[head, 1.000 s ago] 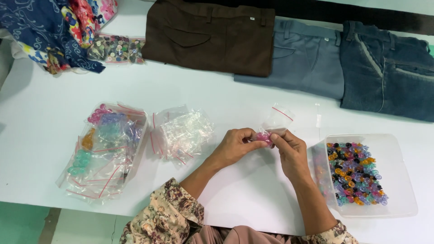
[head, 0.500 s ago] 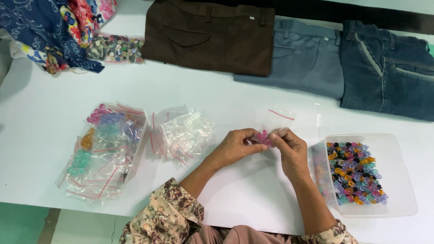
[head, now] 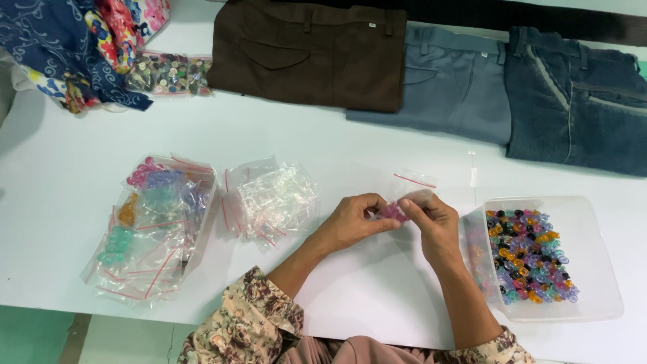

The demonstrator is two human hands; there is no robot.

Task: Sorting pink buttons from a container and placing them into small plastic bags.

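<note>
My left hand (head: 354,221) and my right hand (head: 431,219) meet over the white table (head: 323,141), fingertips pinching a small clear zip bag (head: 397,202) that holds pink beads (head: 392,213). The bag's red-striped top sticks up behind my fingers. A clear plastic box (head: 593,229) of mixed coloured beads (head: 529,253) sits just right of my right hand. A heap of clear empty zip bags (head: 273,199) lies left of my left hand.
A clear bag (head: 151,226) packed with small bags of sorted coloured beads lies at the left. At the back lie brown trousers (head: 310,50), grey-blue trousers (head: 451,81), dark jeans (head: 579,101), patterned cloth (head: 74,47) and a bag of buttons (head: 168,73).
My hands have stayed in place, fingers shifting slightly on the small bag. Nothing else has moved.
</note>
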